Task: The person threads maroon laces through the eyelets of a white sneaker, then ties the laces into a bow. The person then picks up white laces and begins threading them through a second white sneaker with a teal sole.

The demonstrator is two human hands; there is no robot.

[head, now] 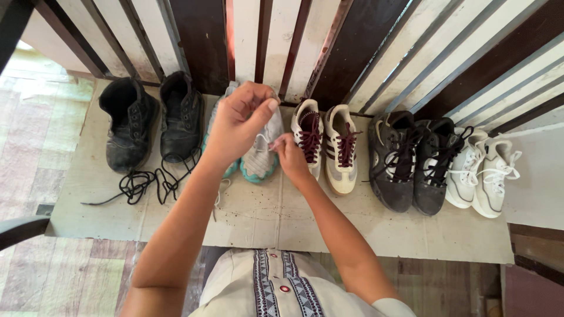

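While both hands meet over the grey-and-teal sneaker (258, 158), the left hand (238, 126) pinches its white lace (261, 141) above — the right hand (289, 154) pinches the same lace just beside it; black boots (153, 120) stand left, maroon-laced sneakers (326, 144) right.
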